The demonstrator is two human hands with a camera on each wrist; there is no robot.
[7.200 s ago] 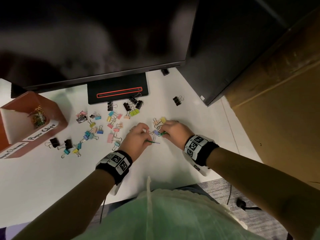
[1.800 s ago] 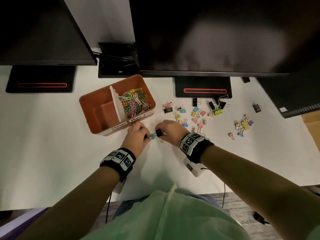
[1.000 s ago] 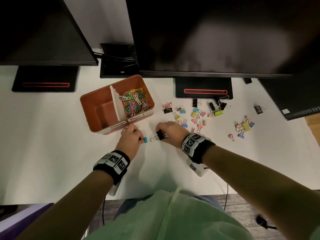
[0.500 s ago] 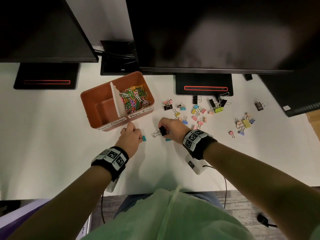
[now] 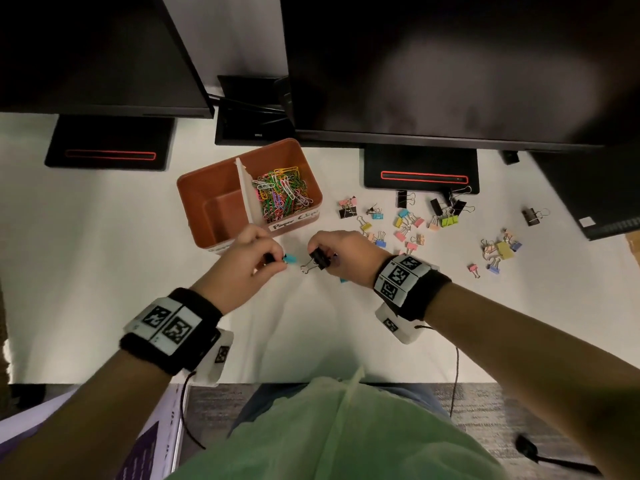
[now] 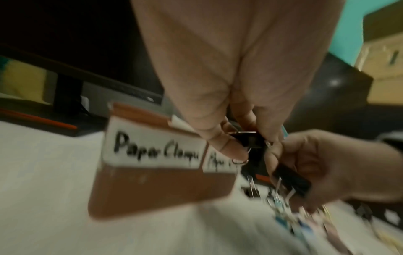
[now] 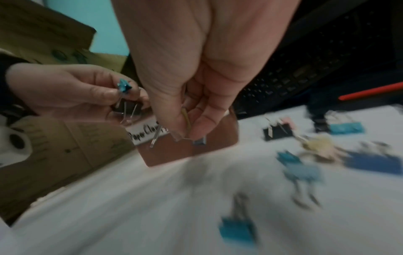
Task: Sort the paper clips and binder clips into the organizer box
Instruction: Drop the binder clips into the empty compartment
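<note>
Left hand [image 5: 242, 268] pinches a teal binder clip [image 5: 290, 259] plus a small black clip [image 6: 250, 140], just near of the organizer box [image 5: 204, 216]. Right hand [image 5: 343, 258] pinches a black binder clip [image 5: 319, 259], wire handles pointing left. Both hands hover over the white counter [image 5: 86, 271]. Paper clips [image 5: 282, 194] fill the box's right compartment; left one holds nothing visible. Loose binder clips [image 5: 412, 220] scattered right of the box.

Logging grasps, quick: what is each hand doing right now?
Left hand: pinches a teal binder clip and a black binder clip.
Right hand: grips a larger black binder clip.
</note>
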